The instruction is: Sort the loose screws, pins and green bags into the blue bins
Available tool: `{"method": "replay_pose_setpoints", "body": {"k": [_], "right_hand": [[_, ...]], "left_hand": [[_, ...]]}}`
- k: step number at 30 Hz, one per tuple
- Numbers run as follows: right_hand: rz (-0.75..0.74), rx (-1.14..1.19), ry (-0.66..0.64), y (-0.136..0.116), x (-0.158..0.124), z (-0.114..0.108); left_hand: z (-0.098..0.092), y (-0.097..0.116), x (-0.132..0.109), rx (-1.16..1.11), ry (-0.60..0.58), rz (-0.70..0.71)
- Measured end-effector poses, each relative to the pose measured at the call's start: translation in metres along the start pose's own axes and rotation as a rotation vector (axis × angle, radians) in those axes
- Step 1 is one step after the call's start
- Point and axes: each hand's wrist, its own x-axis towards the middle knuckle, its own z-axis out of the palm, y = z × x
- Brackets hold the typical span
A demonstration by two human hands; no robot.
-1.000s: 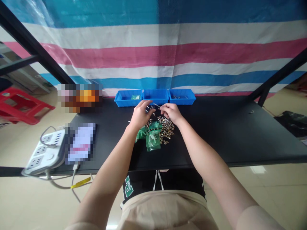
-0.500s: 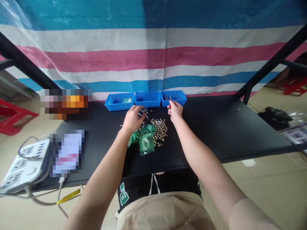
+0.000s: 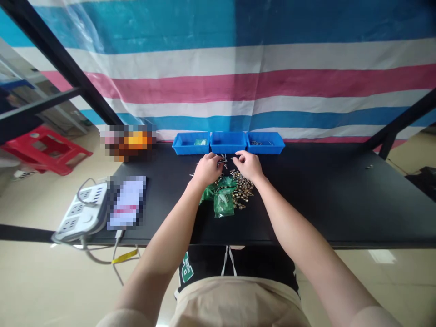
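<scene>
My left hand (image 3: 207, 170) is curled around several small metal pieces (image 3: 223, 160), whose thin silver shanks stick out past the fingers. To its right, my right hand (image 3: 250, 167) has thumb and forefinger apart, with the fingertips beside one small piece on the table; whether they touch it is unclear. Below both hands lies a pile of brass-coloured metal pieces with thin shanks (image 3: 243, 188). Green plastic packets (image 3: 224, 203) lie against the pile's left side, partly covered by my left wrist.
Three blue bins stand in a row behind my hands: the left bin (image 3: 184, 146) holds a green packet, the middle bin (image 3: 228, 147) is beside it, and the right bin (image 3: 272, 149) holds a few metal pieces. At left are a power strip (image 3: 81, 211) and a blurred phone-like object (image 3: 128, 202).
My right hand has come back from the right bin to the small piece near my left hand. The left hand stays almost in place. The camera view has shifted left.
</scene>
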Motion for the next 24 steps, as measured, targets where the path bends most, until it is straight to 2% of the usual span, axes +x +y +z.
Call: {"method": "replay_pose_setpoints", "body": {"k": [4,9,15,24], "right_hand": [[-0.158,-0.306,-0.169,-0.011,-0.009,0.004],[-0.179,-0.429,-0.316,-0.014,-0.011,0.008],[-0.158,-0.421,-0.339,-0.014,-0.010,0.009],[-0.153,-0.394,-0.345,-0.015,-0.011,0.010]], "left_hand": [[0.003,0.002,-0.002,0.114,-0.050,-0.034],[0.011,0.001,-0.004,0.117,-0.115,-0.069],[0.015,-0.002,-0.003,0.106,-0.179,-0.063],[0.016,-0.003,-0.001,0.065,-0.151,-0.045]]}}
